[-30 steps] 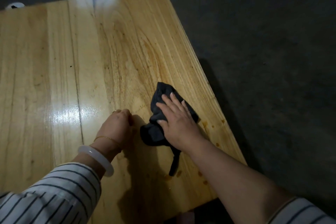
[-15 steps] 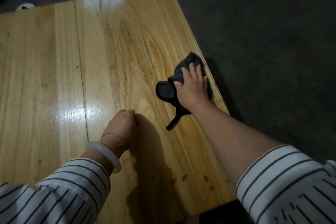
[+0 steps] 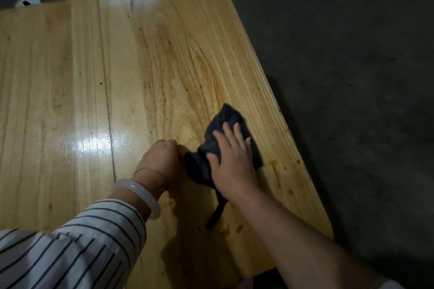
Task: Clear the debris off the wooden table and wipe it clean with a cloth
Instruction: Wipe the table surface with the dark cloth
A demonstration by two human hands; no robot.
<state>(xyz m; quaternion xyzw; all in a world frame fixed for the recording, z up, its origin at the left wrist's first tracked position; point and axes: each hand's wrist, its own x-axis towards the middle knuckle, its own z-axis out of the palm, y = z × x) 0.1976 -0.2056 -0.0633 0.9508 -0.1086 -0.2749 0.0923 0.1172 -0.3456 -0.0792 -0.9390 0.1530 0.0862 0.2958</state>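
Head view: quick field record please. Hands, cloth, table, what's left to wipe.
right hand: flat, fingers straight, pressing on the cloth
cloth: dark, bunched, near the table's right edge, a narrow end trailing toward the person
left hand: fingers curled, resting on the table just left of the cloth; contents not visible
table: glossy light wood
stains: orange-brown spots by the right edge and near the cloth's trailing end, not yet wiped
white bangle: on left wrist

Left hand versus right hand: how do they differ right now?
Left hand is curled into a fist; right hand lies flat, fingers straight, pressing the dark cloth. Left hand has a white bangle and gold chain at its wrist; right hand has neither. Both rest on the wooden table.
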